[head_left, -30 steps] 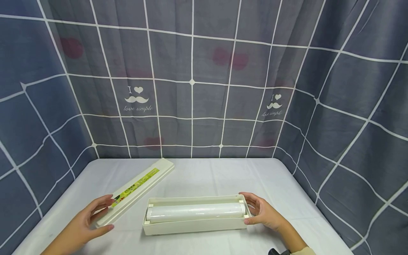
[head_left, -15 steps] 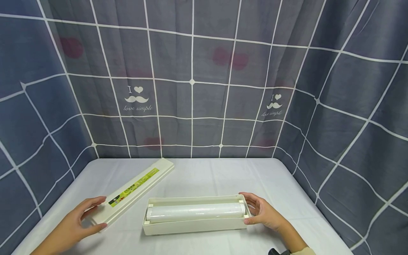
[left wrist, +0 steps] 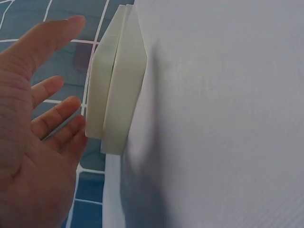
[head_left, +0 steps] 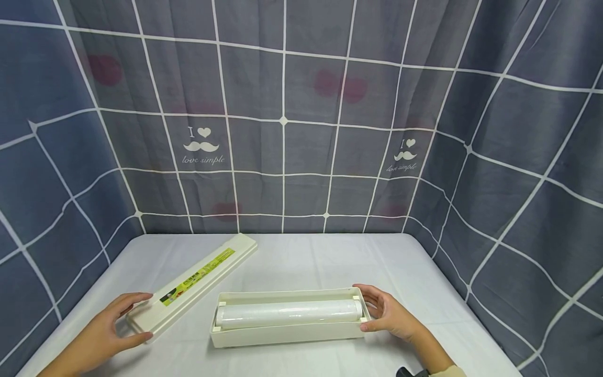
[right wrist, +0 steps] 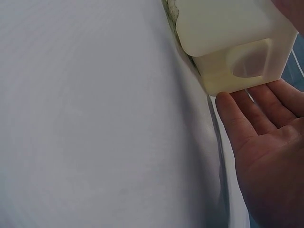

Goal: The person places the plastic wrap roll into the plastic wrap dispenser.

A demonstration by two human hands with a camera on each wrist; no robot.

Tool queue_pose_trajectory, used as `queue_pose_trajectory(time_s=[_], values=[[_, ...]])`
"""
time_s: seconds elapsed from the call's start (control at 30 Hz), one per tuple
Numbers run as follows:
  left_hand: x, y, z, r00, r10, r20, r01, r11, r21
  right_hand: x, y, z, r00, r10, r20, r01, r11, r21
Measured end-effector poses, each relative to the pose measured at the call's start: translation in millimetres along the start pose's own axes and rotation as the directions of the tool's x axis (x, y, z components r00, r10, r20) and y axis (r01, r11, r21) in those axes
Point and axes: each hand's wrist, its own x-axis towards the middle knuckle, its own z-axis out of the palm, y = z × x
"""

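An off-white cling film box (head_left: 287, 337) lies lengthwise on the table with its top off. Inside it a glossy white roll of film (head_left: 289, 313) spans nearly the full length. My right hand (head_left: 388, 317) holds the box's right end, thumb at the front corner and fingers at the back one; the right wrist view shows the end wall (right wrist: 237, 23) against the fingers. Left of the box, the long lid (head_left: 198, 283) with a green label lies slanted. Around its near end my left hand (head_left: 105, 330) is spread, and in the left wrist view the fingers (left wrist: 57, 116) look extended beside it.
A white cloth covers the table (head_left: 325, 267). Dark blue-grey curtains (head_left: 306, 152) with white grid lines hang at the back and both sides. Near the right wrist sits a small black object (head_left: 410, 372).
My left hand has slid left and toward me along the lid, off the label to the lid's near end. The lid, the box and my right hand look unmoved.
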Motion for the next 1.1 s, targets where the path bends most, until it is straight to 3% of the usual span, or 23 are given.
queue_pose_trajectory(time_s=[0.57,1.1], values=[[-4.0,-16.5,4.2,0.999,0.012,0.033,-0.012,1.0,-0.001,0,2,-1.1,1.0,0.001,0.005,-0.001,1.0,0.006],[-1.5,-25.0,8.8,0.994,-0.002,0.105,0.01,0.997,-0.075,0,2,-0.3,1.0,0.001,0.008,-0.001,1.0,0.014]])
